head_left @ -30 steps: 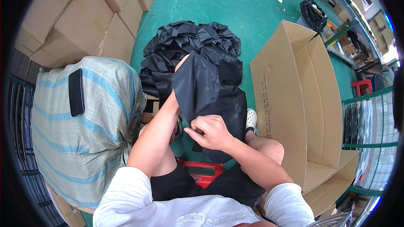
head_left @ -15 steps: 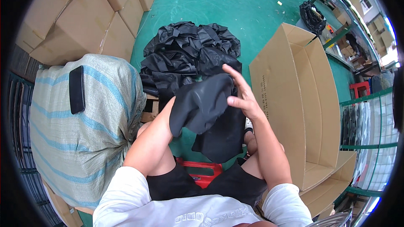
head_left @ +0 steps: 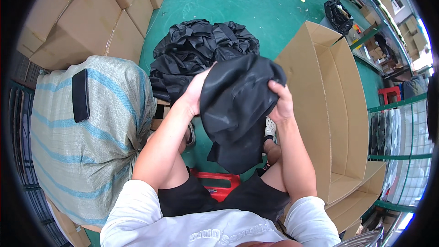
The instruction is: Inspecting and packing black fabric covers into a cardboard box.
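Observation:
Between my two hands is a piece of black, smooth, leather-like cloth (head_left: 240,96), bulging and softly creased in front of my knees. My left hand (head_left: 197,92) holds its left edge, with most of the fingers hidden behind the material. At the right edge my right hand (head_left: 282,103) grips it, thumb on the front and fingers partly out of sight. Below the held piece, more black material (head_left: 235,155) hangs between my legs; I cannot tell whether it is the same piece. Just beyond lies a large crumpled heap of similar black cloth (head_left: 192,41).
A tall open cardboard box (head_left: 304,73) stands close on my right. On my left is a bulky striped woven sack (head_left: 55,148) with a phone (head_left: 80,96) on top. Stacked cartons (head_left: 87,23) rise behind it. A red stool (head_left: 219,180) shows between my thighs.
My right hand, spread beside the cloth before, now grips its right edge. My left hand has come partly into view at the left edge. The cloth is spread wider and higher.

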Available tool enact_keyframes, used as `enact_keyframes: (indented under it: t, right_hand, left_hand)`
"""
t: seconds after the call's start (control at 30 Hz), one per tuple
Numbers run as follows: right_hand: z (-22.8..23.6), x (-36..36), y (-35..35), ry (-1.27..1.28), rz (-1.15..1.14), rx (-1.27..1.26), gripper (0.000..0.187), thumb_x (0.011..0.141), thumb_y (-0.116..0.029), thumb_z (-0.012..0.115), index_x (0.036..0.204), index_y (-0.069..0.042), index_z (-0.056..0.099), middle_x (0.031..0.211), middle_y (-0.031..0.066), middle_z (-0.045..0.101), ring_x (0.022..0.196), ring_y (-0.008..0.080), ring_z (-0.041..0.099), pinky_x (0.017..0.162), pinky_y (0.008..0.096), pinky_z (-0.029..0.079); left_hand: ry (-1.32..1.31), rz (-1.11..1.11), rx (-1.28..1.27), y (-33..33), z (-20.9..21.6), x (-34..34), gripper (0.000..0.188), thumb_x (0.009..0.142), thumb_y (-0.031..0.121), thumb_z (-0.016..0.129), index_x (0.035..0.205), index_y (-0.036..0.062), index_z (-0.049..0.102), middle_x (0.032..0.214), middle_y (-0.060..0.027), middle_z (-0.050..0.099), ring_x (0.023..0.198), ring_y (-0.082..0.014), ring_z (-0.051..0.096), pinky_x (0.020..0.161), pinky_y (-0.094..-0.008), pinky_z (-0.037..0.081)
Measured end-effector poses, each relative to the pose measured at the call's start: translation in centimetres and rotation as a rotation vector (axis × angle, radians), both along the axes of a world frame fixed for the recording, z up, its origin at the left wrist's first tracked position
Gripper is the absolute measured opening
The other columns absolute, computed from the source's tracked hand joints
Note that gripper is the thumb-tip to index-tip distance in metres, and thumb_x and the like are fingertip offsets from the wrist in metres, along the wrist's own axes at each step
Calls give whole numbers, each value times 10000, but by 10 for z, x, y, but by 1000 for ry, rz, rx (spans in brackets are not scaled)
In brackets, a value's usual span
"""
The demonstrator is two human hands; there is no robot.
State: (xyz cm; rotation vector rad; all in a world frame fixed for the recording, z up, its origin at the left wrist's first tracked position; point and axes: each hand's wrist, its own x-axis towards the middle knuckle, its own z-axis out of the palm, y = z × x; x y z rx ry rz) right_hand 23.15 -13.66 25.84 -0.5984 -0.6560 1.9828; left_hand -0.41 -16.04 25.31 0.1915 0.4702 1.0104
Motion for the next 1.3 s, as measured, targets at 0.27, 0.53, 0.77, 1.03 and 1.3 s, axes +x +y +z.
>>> enact_keyframes:
  t: [0.27,0.53,0.77,1.03,1.3]
  right_hand:
    - [-14,21,24,157,-190,-173,295,921,-127,565,1165,30,615,1147,185,669,1052,309,653,987,456,495]
    - [4,36,16,-29,32,172,666,733,-114,727,1312,82,462,1270,203,585,1135,324,605,1028,433,457]
    - [-38,55,13,-16,585,204,837,617,-139,776,1343,94,431,1291,188,580,1108,267,622,976,364,482]
    - [-2,45,9,91,421,135,867,702,-216,724,1423,79,341,1377,199,513,1239,285,539,1069,400,390]
    - [-21,25,31,-264,136,-180,282,922,-201,513,1059,5,650,1000,132,699,947,248,661,900,379,496]
  left_hand:
    - [670,46,135,-6,-3,2,265,932,174,645,1121,-11,660,1016,-67,705,895,-131,661,830,-283,513]
    - [200,324,249,2,5,-23,386,1008,324,516,1062,-34,650,1048,-143,698,942,-220,689,873,-354,551]
    - [-104,237,406,-5,0,-28,353,1019,302,491,1051,-8,657,1028,-133,700,935,-236,690,873,-377,555]
    - [-5,366,268,-8,-1,-33,304,997,301,529,1073,38,661,1055,-113,702,985,-259,672,933,-419,513]
    - [143,370,306,-11,8,-30,328,1000,274,516,1198,29,606,1183,-116,658,1101,-277,617,1017,-432,446]
